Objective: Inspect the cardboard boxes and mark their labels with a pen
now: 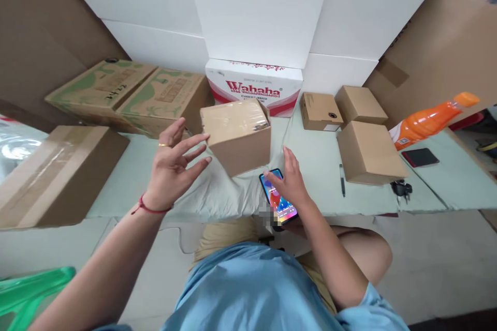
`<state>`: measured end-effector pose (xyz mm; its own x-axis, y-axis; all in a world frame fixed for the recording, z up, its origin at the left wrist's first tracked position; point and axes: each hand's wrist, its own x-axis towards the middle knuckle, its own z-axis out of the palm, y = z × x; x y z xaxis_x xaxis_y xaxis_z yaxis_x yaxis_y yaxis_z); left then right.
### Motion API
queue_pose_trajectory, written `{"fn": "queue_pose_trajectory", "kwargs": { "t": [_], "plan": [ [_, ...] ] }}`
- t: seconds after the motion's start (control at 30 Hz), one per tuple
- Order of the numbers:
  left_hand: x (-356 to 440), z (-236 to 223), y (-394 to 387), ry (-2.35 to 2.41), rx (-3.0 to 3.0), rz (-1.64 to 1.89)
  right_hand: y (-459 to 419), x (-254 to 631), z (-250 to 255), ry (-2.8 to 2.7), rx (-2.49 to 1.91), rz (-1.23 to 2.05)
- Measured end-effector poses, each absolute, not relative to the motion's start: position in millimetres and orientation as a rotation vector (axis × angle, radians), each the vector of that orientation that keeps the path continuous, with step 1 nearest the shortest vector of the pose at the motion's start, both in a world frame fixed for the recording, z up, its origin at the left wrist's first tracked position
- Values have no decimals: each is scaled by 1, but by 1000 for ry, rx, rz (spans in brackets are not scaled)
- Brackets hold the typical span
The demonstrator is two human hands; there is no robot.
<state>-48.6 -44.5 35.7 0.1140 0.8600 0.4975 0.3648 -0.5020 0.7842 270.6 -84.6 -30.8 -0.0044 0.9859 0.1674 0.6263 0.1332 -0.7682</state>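
Note:
A small brown cardboard box [240, 150] with tape across its top sits near the middle of the table, turned a little askew. Just left of it is my left hand [174, 160], fingers spread and empty; the index fingertip reaches the box's left edge, though I cannot tell if it touches. My right hand [290, 178] is right of the box with its fingers stretched out. It partly covers a phone [277, 197] with a lit, colourful screen at the table's front edge. A blurred patch hides the phone's lower left corner.
Behind stands a white Wahaha carton [252, 83]. To the left are green-printed cartons [166, 95] and a taped box [62, 165]. Several brown boxes [370, 150], an orange bottle [430, 121], a pen [342, 181], keys [402, 189] and a dark flat object [420, 157] lie right.

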Motion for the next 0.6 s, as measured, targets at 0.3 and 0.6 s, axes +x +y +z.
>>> {"fn": "queue_pose_trajectory", "kwargs": {
  "t": [0.3,0.6],
  "plan": [
    [15,32,-54,925,1443,1381,-60,260,-4,-1601,-1359,689],
    [132,38,-35,659,1216,990,-95,367,35,-1296,-1863,-172]
  ]
}}
